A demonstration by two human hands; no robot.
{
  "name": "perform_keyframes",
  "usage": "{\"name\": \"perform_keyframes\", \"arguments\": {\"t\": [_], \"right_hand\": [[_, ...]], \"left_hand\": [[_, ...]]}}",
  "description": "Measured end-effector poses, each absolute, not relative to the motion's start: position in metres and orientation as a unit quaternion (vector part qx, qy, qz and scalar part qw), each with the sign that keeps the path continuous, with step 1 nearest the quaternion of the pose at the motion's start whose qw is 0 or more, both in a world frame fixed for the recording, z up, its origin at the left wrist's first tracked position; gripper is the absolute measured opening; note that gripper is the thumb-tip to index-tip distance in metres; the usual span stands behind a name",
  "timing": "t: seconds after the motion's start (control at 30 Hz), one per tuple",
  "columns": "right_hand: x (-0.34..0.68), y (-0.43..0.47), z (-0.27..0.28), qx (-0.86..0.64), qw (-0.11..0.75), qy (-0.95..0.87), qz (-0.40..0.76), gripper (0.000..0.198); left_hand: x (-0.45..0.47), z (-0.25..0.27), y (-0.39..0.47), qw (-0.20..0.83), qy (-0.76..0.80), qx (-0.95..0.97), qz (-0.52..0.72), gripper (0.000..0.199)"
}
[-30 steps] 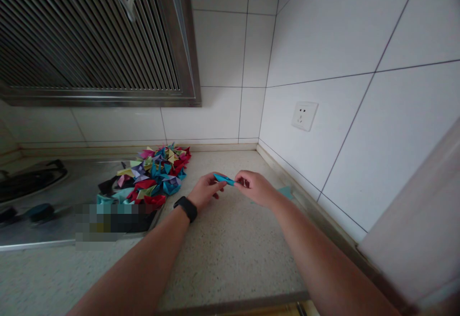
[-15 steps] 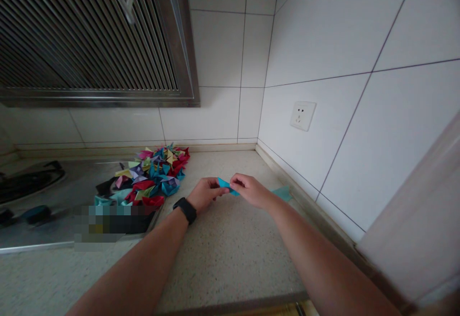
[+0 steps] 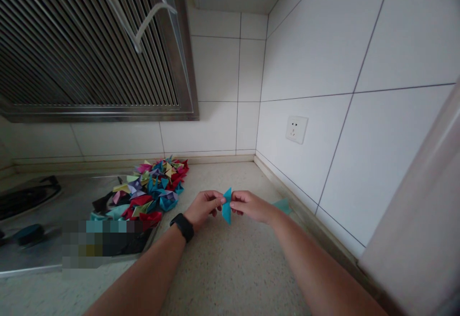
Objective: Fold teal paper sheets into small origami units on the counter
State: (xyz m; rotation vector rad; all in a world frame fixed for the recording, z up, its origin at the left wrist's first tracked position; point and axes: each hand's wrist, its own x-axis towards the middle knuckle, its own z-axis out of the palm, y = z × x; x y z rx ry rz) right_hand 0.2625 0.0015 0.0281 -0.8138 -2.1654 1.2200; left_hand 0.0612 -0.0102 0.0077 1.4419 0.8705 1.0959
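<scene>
A small folded piece of blue paper [image 3: 227,206] is held upright above the counter, its pointed ends up and down. My left hand [image 3: 205,207], with a black watch on the wrist, pinches its left side between thumb and fingers. From the right, my right hand [image 3: 250,204] pinches the other side. A flat teal sheet of paper [image 3: 283,205] lies on the counter behind my right wrist, partly hidden by it. To the left is a heap of folded paper pieces [image 3: 151,186] in red, blue, purple, yellow and green.
The heap lies partly over a steel gas stove [image 3: 72,201] with a dark knob [image 3: 29,234]. Above hangs a range hood [image 3: 108,57] with a pale cable. A speckled counter [image 3: 230,268] runs to white tiled walls, and a socket [image 3: 297,130] is on the right one.
The blue folded paper has turned from lying slantwise to standing upright between my hands. Both hands still grip it. The camera view has tilted upward a little.
</scene>
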Motion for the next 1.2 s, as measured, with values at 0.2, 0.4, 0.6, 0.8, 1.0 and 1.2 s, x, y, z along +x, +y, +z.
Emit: {"name": "perform_keyframes", "arguments": {"t": [0.2, 0.4, 0.6, 0.8, 1.0, 1.2], "right_hand": [[0.2607, 0.003, 0.0258, -0.319, 0.275, -0.797, 0.433, 0.024], [0.2616, 0.0037, 0.0276, -0.333, 0.296, -0.799, 0.404, 0.023], [0.2622, 0.007, 0.0239, -0.34, 0.29, -0.803, 0.395, 0.024], [0.2618, 0.0072, 0.0233, -0.335, 0.286, -0.8, 0.408, 0.027], [0.2614, 0.0065, 0.0234, -0.33, 0.285, -0.795, 0.421, 0.027], [0.2616, 0.0083, 0.0226, -0.322, 0.298, -0.795, 0.418, 0.022]], "left_hand": [[0.0612, 0.008, -0.0111, 0.537, 0.364, 0.611, 0.454, 0.039], [0.0613, 0.0117, -0.0148, 0.54, 0.367, 0.623, 0.431, 0.039], [0.0599, 0.0069, -0.0117, 0.534, 0.356, 0.637, 0.428, 0.038], [0.06, 0.0085, -0.0124, 0.543, 0.352, 0.637, 0.418, 0.041], [0.0596, 0.0106, -0.0142, 0.554, 0.334, 0.638, 0.418, 0.04], [0.0592, 0.0099, -0.0141, 0.56, 0.326, 0.639, 0.415, 0.037]]}}
